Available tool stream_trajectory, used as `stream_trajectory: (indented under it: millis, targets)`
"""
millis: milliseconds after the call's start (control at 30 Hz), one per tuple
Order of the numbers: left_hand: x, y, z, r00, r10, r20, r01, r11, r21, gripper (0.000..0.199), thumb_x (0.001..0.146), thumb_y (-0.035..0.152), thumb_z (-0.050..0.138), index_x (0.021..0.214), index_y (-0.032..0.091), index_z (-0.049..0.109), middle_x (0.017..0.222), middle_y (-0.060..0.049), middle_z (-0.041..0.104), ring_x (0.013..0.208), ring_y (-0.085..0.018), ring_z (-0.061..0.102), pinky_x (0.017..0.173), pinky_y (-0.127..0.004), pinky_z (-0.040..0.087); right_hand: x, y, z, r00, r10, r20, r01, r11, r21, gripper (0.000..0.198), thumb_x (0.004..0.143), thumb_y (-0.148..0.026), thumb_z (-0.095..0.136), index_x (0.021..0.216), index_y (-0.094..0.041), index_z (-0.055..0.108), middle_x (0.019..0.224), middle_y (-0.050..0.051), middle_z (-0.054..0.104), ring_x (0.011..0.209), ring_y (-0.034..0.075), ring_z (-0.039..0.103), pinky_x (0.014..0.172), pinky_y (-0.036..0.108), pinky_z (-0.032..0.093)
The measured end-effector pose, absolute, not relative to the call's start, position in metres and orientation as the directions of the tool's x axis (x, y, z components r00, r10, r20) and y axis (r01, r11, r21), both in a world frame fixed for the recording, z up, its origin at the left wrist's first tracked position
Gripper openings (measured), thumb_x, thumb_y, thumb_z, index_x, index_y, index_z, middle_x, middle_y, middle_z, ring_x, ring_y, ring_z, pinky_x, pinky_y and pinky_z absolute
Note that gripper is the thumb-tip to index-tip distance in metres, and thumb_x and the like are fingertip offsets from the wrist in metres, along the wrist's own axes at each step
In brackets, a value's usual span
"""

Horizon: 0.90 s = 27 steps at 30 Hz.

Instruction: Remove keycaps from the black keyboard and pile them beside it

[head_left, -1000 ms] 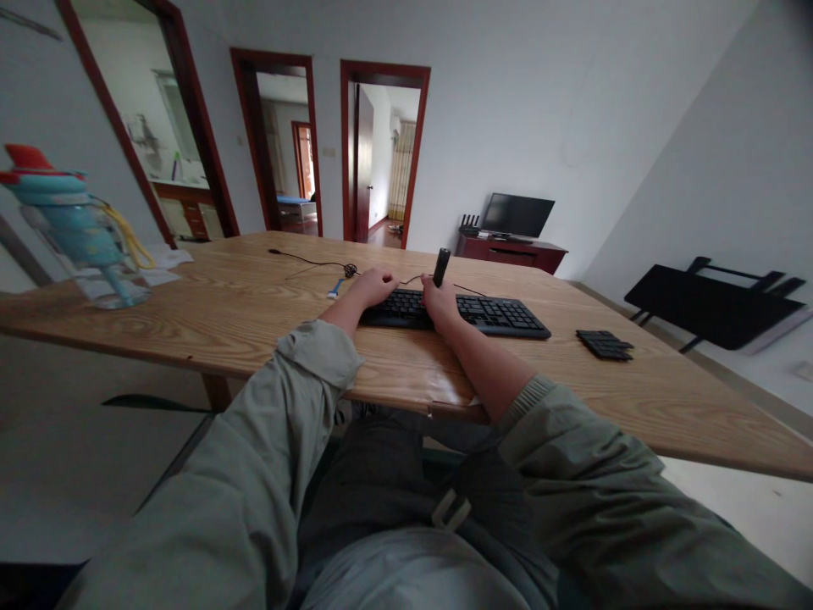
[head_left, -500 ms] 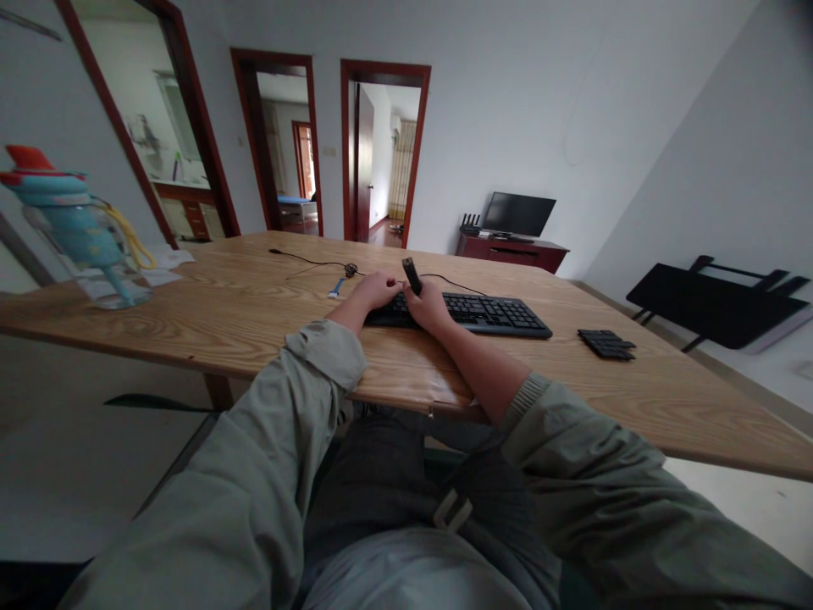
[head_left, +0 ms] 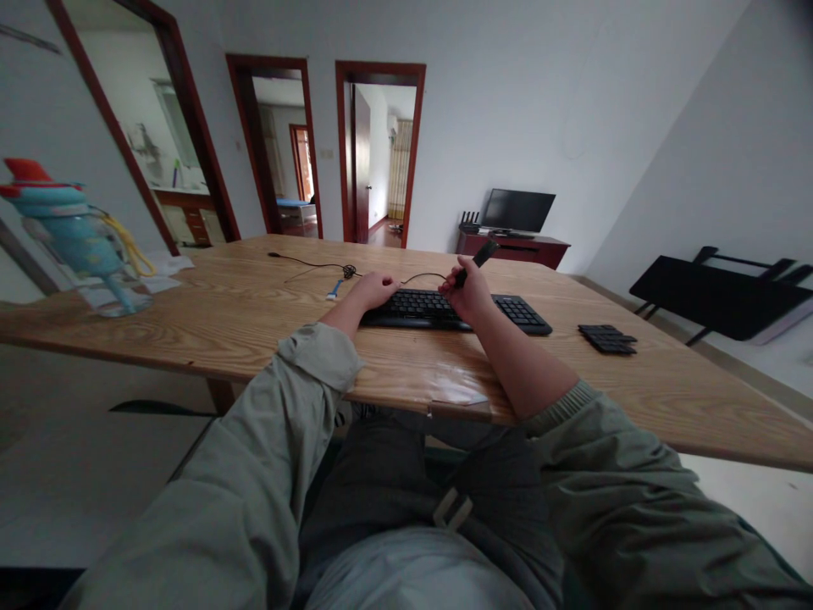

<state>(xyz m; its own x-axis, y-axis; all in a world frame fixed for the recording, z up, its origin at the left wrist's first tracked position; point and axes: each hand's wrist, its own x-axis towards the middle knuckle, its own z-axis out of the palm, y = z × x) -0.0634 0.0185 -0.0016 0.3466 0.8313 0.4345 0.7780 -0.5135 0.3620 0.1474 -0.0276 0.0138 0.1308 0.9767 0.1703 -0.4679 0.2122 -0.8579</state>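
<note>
A black keyboard (head_left: 514, 312) lies on the wooden table (head_left: 254, 313) in front of me. My left hand (head_left: 374, 290) rests on the keyboard's left end, fingers curled over its edge. My right hand (head_left: 467, 292) hovers over the middle of the keyboard and grips a slim black stick-shaped tool (head_left: 479, 257) that points up and to the right. A thin black cable (head_left: 311, 264) runs across the table behind the keyboard.
A small black key block (head_left: 606, 339) lies right of the keyboard. A blue bottle with a red cap (head_left: 76, 237) stands at the table's left end. A folded black table (head_left: 724, 296) leans on the floor at right. Doorways and a TV stand (head_left: 514, 246) lie beyond.
My right hand has moved right along the keyboard and the black tool has tilted from leaning left to pointing up and right. My left hand has stayed on the keyboard's left end.
</note>
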Motion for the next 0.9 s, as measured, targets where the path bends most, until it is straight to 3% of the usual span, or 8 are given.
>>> stream_trajectory:
  millis: [100,200,267,333,433,600,733,900]
  targets:
    - [-0.064,0.018,0.0,0.351,0.837,0.42,0.777,-0.511,0.368,0.037,0.089,0.04,0.048,0.09,0.016,0.075,0.092,-0.009,0.074,0.082,-0.021,0.063,0.07,-0.029,0.042,0.158,-0.028,0.014,0.171,0.962,0.214,-0.33,0.26,-0.907,0.03,0.083,-0.042,0.054,0.064,-0.022,0.043,0.049,-0.006,0.041,0.048,0.01,0.043,0.055,0.024,0.043]
    - [-0.064,0.016,0.0,0.35,0.838,0.418,0.774,-0.51,0.376,0.037,0.089,0.04,0.048,0.089,0.016,0.075,0.092,-0.009,0.074,0.081,-0.021,0.063,0.071,-0.028,0.042,0.172,-0.034,0.013,0.146,0.907,0.396,0.116,0.382,-0.917,0.027,0.079,-0.04,0.06,0.064,-0.02,0.049,0.052,-0.004,0.047,0.052,0.011,0.045,0.056,0.026,0.04]
    - [-0.064,0.015,0.001,0.348,0.839,0.418,0.77,-0.51,0.383,0.036,0.089,0.041,0.048,0.091,0.016,0.075,0.094,-0.009,0.074,0.082,-0.021,0.064,0.072,-0.028,0.043,0.181,-0.044,0.014,-0.025,0.883,0.468,0.43,0.432,-0.793,0.022,0.075,-0.038,0.066,0.069,-0.018,0.058,0.058,-0.002,0.055,0.057,0.013,0.048,0.059,0.027,0.038]
    - [-0.064,0.013,0.002,0.342,0.844,0.412,0.773,-0.503,0.388,0.036,0.088,0.041,0.048,0.092,0.017,0.075,0.096,-0.009,0.074,0.084,-0.021,0.064,0.073,-0.028,0.043,0.188,-0.059,0.016,-0.234,0.877,0.42,0.605,0.469,-0.643,0.021,0.072,-0.037,0.069,0.079,-0.018,0.066,0.068,0.0,0.063,0.065,0.015,0.053,0.063,0.028,0.039]
    - [-0.063,0.011,0.003,0.334,0.85,0.407,0.781,-0.491,0.385,0.035,0.088,0.04,0.049,0.091,0.017,0.075,0.093,-0.008,0.074,0.083,-0.021,0.064,0.073,-0.028,0.044,0.187,-0.084,0.019,-0.415,0.868,0.271,0.694,0.495,-0.522,0.028,0.073,-0.042,0.068,0.087,-0.018,0.069,0.076,0.001,0.067,0.069,0.017,0.056,0.064,0.028,0.038]
    - [-0.064,0.013,0.003,0.326,0.862,0.388,0.791,-0.474,0.387,0.034,0.087,0.042,0.05,0.086,0.018,0.075,0.091,-0.008,0.074,0.081,-0.021,0.064,0.072,-0.028,0.043,0.167,-0.105,0.02,-0.485,0.859,0.161,0.741,0.502,-0.445,0.036,0.069,-0.045,0.072,0.093,-0.019,0.07,0.08,0.002,0.069,0.066,0.016,0.056,0.06,0.026,0.037]
    - [-0.065,0.014,0.003,0.334,0.863,0.38,0.779,-0.48,0.404,0.034,0.086,0.042,0.049,0.086,0.018,0.074,0.091,-0.008,0.074,0.081,-0.021,0.064,0.072,-0.028,0.044,0.16,-0.105,0.017,-0.515,0.851,0.105,0.773,0.514,-0.373,0.019,0.071,-0.035,0.068,0.083,-0.021,0.071,0.073,0.001,0.068,0.059,0.015,0.054,0.057,0.027,0.036]
    - [-0.066,0.017,0.002,0.323,0.871,0.371,0.78,-0.467,0.417,0.032,0.084,0.044,0.051,0.084,0.02,0.073,0.086,-0.006,0.074,0.079,-0.02,0.064,0.069,-0.027,0.044,0.177,-0.107,0.017,-0.431,0.895,0.113,0.844,0.445,-0.3,0.011,0.07,-0.032,0.068,0.072,-0.021,0.071,0.06,0.0,0.064,0.052,0.013,0.049,0.054,0.028,0.032]
